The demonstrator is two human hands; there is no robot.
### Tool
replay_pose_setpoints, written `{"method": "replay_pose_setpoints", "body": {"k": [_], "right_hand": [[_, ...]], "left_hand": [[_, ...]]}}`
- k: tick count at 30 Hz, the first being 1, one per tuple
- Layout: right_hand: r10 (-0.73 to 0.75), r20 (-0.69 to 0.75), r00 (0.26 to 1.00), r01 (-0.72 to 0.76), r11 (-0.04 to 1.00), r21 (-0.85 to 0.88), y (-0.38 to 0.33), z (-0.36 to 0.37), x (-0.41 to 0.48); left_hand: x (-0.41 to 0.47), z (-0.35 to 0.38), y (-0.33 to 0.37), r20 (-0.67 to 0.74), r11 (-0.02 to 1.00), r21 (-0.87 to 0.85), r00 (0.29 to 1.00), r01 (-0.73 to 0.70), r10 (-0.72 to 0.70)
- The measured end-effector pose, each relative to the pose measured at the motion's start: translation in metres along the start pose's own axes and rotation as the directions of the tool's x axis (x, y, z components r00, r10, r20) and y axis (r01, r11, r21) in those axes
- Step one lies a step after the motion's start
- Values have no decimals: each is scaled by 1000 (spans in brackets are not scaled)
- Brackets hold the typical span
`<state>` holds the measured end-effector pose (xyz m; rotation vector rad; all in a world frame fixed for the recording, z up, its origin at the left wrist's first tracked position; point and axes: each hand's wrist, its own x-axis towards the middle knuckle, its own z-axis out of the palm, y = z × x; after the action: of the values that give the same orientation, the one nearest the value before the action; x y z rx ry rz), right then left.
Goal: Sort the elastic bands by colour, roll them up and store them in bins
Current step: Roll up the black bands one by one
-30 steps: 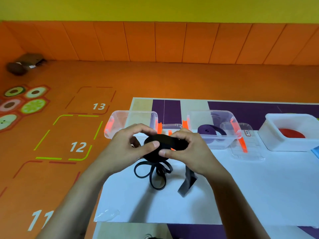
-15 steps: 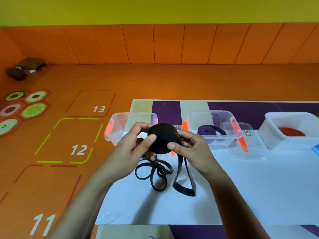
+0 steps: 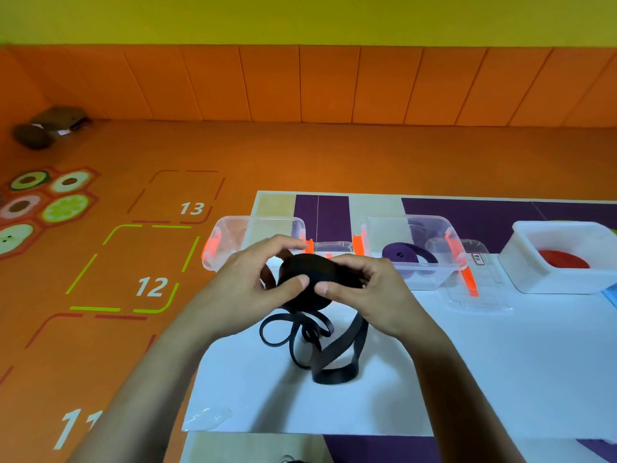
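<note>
Left hand (image 3: 240,289) and right hand (image 3: 374,295) meet above the near part of the tabletop (image 3: 500,362). The fingers (image 3: 297,281) of both are curled round a black roll (image 3: 314,279) of elastic band. The two thumb tips press on its near face, almost touching each other, and the other fingers wrap over its top and far side. The roll is held clear of the surface, flat face toward the camera.

The unrolled tail (image 3: 320,349) of the same black band hangs from under the roll. It lies in loose loops on the white sheet directly beneath the hands.

Along the far side of the tabletop:
- A clear bin (image 3: 233,238) with orange latches stands at the left end, just behind the left hand. Its contents cannot be made out.
- A second clear bin (image 3: 414,272) stands behind the right hand, with a purple roll (image 3: 405,254) inside.
- A clear lid (image 3: 477,285) with an orange clip lies flat just right of that bin.
- A white bin (image 3: 561,282) stands at the far right, with a red roll (image 3: 561,259) inside.

Left of the tabletop is an orange floor (image 3: 100,345) with outlined boxes numbered 11, 12 and 13. A dark object (image 3: 50,127) lies on the floor near the padded wall; it is too blurred to identify.
</note>
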<state>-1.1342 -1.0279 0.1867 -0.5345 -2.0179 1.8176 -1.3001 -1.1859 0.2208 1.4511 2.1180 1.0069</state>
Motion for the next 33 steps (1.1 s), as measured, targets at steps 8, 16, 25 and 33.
{"method": "replay_pose_setpoints", "body": {"k": [8, 16, 25, 33], "right_hand": [[-15, -22, 1000, 15, 1000, 27, 4, 1, 1], [-20, -148, 989, 44, 986, 159, 15, 1, 0], [-73, -119, 990, 80, 995, 61, 9, 0, -1], [-32, -56, 998, 35, 998, 58, 3, 5, -1]], "left_hand": [[2, 7, 4, 67, 999, -33, 998, -11, 14], [3, 25, 9, -66, 796, -604, 993, 36, -94], [9, 1, 8, -82, 992, -97, 992, 84, -93], [8, -17, 14, 74, 999, -44, 997, 19, -16]]}}
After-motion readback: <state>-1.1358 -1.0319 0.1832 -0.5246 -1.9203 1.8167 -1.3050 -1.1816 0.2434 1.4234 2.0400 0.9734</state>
